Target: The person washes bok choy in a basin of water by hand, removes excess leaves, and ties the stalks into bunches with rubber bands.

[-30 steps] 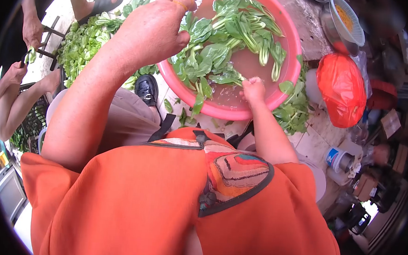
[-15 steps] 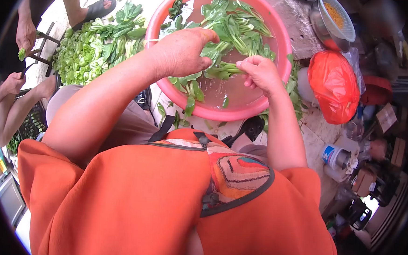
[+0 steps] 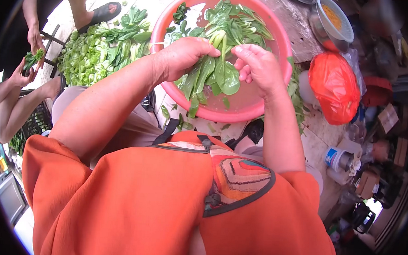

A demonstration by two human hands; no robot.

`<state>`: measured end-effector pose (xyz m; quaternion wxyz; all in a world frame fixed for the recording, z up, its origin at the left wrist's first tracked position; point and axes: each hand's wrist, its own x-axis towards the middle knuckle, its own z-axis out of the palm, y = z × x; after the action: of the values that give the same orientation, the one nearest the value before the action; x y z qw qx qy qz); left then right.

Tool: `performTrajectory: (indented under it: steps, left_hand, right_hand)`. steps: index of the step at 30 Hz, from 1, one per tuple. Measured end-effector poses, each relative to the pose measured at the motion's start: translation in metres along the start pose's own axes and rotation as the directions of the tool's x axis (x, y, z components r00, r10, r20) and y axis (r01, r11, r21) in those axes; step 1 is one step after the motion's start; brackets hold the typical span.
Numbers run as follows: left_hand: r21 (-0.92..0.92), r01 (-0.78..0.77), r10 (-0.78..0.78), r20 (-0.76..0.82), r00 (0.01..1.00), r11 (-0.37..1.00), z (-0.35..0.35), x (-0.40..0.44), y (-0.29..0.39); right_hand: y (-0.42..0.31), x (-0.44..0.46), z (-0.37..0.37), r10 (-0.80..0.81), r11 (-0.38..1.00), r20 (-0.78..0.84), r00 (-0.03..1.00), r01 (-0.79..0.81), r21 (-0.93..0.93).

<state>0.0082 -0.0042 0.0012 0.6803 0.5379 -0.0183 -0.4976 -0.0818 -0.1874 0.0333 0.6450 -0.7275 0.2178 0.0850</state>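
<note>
My left hand [image 3: 185,57] is closed round a bunch of leafy greens [image 3: 209,78], probably bok choy. Its pale stalk ends point up and its wet leaves hang over the near part of a pink basin [image 3: 200,112]. Just right of the stalks, my right hand [image 3: 256,67] is pinched, thumb against forefinger, with the other fingers curled. Whatever lies between those fingertips is too small to make out. More greens [image 3: 247,25] float in the basin's cloudy water.
A heap of trimmed greens [image 3: 84,57] lies on the floor at left, near another person's hands [image 3: 30,61] holding a green stalk. A red plastic bag [image 3: 333,88], a bowl with a strainer [image 3: 334,18] and a white tub [image 3: 337,158] stand at right.
The bunch has come up from the water and turned, so its leaves now hang toward me. My left hand has closed on it. The other person's hands have come together.
</note>
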Motion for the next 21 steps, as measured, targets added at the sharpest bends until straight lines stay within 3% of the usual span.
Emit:
performTrajectory:
  steps: [8,11,14,16,17,20,21]
  left_hand:
    - [-0.084,0.148,-0.142,0.070,0.987,0.985,-0.004,0.000,0.006]
    - [0.019,0.182,-0.182,0.044,0.982,0.983,-0.007,0.000,0.007]
    - [-0.089,0.193,-0.178,0.154,0.972,0.977,-0.006,0.006,-0.002]
    - [0.070,0.050,-0.057,0.108,0.992,0.996,-0.004,0.002,0.000]
    - [0.048,0.054,-0.059,0.113,0.992,0.997,-0.006,0.003,0.002]
    - [0.178,-0.048,0.057,-0.050,0.997,0.983,0.004,-0.007,0.022]
    - [0.207,-0.103,0.129,-0.117,0.985,0.973,0.006,-0.010,0.028]
  right_hand:
    - [0.005,0.007,0.013,-0.028,0.995,0.008,1.000,0.027,0.099]
    - [0.006,0.006,0.019,-0.017,0.994,0.025,1.000,0.014,0.108]
    - [0.006,0.005,0.026,-0.018,0.987,0.071,0.997,0.007,0.163]
    - [0.005,0.005,0.025,-0.016,0.979,0.100,0.995,-0.005,0.203]
    - [0.005,0.008,0.021,-0.040,0.973,0.111,0.993,0.014,0.229]
    - [0.016,0.021,0.003,-0.061,0.964,0.082,0.995,0.037,0.265]
    - [0.027,0.028,-0.002,-0.028,0.982,0.025,0.999,0.023,0.185]
